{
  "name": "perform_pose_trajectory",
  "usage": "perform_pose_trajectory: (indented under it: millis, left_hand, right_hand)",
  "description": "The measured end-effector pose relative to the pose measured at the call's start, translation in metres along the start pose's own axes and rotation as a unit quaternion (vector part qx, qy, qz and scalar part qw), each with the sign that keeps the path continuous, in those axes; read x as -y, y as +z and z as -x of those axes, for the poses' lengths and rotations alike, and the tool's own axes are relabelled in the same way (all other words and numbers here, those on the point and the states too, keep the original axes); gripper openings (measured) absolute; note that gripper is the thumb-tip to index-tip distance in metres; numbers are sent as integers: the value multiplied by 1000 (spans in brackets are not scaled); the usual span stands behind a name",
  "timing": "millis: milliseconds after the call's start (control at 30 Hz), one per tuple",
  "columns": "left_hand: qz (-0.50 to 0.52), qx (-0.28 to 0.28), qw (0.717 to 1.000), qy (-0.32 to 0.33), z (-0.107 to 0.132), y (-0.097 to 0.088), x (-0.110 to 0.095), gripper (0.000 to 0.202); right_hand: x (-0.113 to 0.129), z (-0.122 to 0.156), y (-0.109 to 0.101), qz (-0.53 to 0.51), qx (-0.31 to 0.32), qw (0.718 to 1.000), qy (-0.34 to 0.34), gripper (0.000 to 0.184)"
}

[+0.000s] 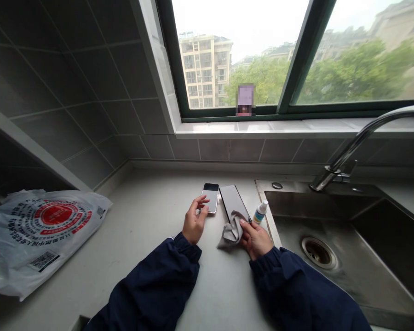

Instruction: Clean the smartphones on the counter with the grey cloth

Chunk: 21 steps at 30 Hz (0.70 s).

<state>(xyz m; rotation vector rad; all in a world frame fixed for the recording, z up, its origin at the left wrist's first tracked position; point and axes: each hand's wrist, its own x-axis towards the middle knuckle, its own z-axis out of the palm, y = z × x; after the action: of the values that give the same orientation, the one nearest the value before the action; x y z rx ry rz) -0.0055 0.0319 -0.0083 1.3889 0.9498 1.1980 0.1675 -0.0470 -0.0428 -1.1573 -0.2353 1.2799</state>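
Note:
A smartphone (212, 193) lies on the white counter with its dark, shiny face up. My left hand (195, 220) is at its left edge, fingers apart and partly over it; whether they touch it I cannot tell. To its right lies a larger flat device (233, 198), like a tablet or big phone, with a pale grey face and dark edge. My right hand (255, 236) grips a crumpled grey cloth (232, 231) at the near end of this device. Just beyond that hand stands a small spray bottle (261, 211) with a white top and a blue and yellow label.
A steel sink (276, 225) with a drain (319, 253) is set into the counter (152, 216) on the right. Its chrome faucet (345, 149) arches over it. A white plastic bag (51, 230) with red print lies at the left. A window (262, 55) is ahead.

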Motion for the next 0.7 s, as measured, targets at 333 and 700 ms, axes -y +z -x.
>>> perform_pose_trajectory:
  millis: [333,700]
  left_hand:
    - [-92,-61,993,42,-8,-2,20,40]
    - [-27,-63,997,-45,-28,-20,38,52]
  right_hand:
    - [8,-18,19,-27,-15,1000,-2,24]
    - [0,-30,5,68,2,997,-23,39]
